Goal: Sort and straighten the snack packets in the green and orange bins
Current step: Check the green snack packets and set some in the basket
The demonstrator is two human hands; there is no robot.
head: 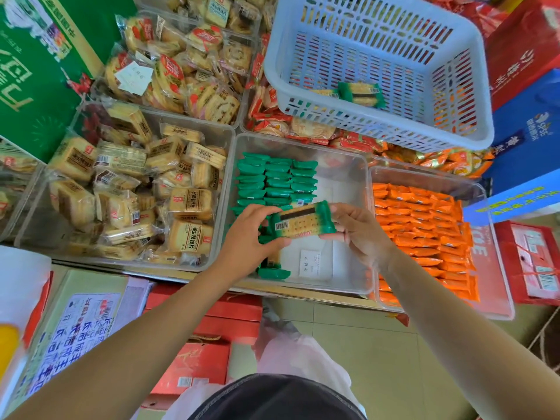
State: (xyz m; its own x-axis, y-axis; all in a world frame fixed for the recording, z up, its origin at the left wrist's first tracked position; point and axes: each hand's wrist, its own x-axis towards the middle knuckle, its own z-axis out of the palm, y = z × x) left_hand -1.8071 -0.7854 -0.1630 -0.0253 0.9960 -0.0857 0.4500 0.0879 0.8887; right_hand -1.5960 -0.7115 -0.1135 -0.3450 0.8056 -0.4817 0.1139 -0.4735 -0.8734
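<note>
Closest to you is the dark fabric at your waist [272, 398], and both forearms reach forward from it over the bins. Your left hand [248, 234] grips the left end of a green-ended cracker packet with a clear window [303, 221], thumb and fingers closed on it. Your right hand [357, 234] pinches the right end the same way. The packet hangs roughly level between them, above the near half of the clear plastic bin of green packets [348, 177], and as far as I can tell it touches nothing below.

In that bin, three tidy columns of green packets [275, 177] fill the far-left corner. A few loose green ones [272, 272] lie by the near edge under your left hand. The right side is bare floor apart from a white paper label [310, 262], so I'd judge this bin roughly half done.

To its right, the clear plastic bin of orange packets [424, 174] holds its orange packets [424, 225] in close rows from far edge to near edge, and it looks about finished. Beyond both, the white slotted plastic basket [378, 125] has at least one green packet [362, 93] against its near wall — probably one left to bring over.
</note>
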